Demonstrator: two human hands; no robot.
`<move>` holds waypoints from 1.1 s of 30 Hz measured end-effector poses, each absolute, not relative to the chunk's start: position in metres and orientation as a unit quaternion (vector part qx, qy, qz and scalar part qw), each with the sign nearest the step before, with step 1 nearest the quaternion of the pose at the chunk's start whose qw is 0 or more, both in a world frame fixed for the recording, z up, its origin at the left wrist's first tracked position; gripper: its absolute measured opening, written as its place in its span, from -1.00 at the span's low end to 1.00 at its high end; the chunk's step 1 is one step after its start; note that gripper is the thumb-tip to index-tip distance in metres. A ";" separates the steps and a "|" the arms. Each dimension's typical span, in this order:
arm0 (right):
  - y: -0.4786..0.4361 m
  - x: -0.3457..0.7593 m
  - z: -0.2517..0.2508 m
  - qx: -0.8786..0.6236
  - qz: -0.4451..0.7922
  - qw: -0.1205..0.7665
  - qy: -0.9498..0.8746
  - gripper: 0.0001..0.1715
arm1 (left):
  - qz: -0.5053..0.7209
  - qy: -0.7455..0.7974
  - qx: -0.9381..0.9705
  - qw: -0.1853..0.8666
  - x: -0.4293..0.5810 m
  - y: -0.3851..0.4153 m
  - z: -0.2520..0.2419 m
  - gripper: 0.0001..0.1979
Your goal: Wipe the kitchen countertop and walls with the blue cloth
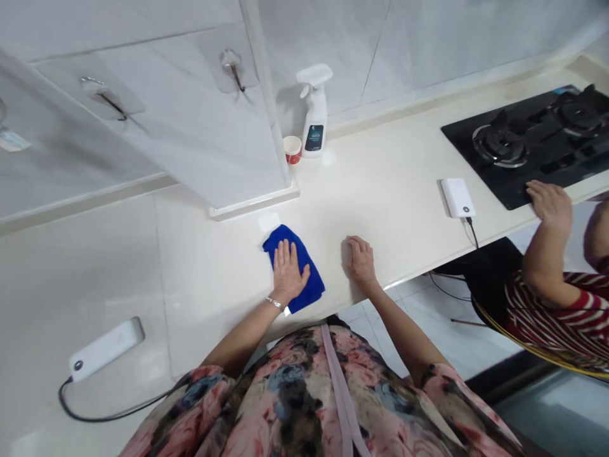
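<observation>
My left hand (288,274), with a bracelet at the wrist, lies flat on a folded blue cloth (311,293). Its fingers are stretched out and the thumb is apart. The cloth rests on the pale countertop (228,273) near its front edge. My right hand (361,260) rests on the counter to the right of the cloth, fingers loosely bent, and no held thing shows. Behind both hands, by the wall, a white spray bottle (314,120) stands upright next to a small red and white cup (292,151).
A white power bank (107,349) with a black cable lies at the left; another white power bank (458,198) is near the black gas stove (523,139). A tiled wall panel with hooks (233,68) juts over the counter. A co-worker's hand (552,202) touches the stove's edge.
</observation>
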State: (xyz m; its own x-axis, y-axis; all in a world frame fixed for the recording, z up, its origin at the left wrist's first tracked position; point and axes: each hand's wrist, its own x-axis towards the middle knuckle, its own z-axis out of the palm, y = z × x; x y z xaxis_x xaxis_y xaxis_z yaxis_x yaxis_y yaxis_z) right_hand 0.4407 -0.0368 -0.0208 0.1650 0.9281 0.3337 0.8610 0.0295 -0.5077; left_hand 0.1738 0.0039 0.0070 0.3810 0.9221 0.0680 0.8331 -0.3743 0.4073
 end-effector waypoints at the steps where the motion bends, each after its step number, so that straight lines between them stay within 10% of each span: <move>1: -0.037 0.441 -0.020 -0.692 0.059 0.323 -0.643 -0.42 | 0.141 0.524 0.825 0.157 0.184 -0.001 0.007 -0.16; 17: -0.033 0.462 -0.015 -0.606 0.254 0.581 -0.480 -0.74 | 0.131 0.400 0.885 0.199 0.288 -0.034 0.007 -0.04; 33: -0.079 0.539 -0.037 -0.763 -0.048 0.392 -0.512 -0.76 | 0.147 0.365 0.893 0.219 0.369 -0.014 -0.002 -0.10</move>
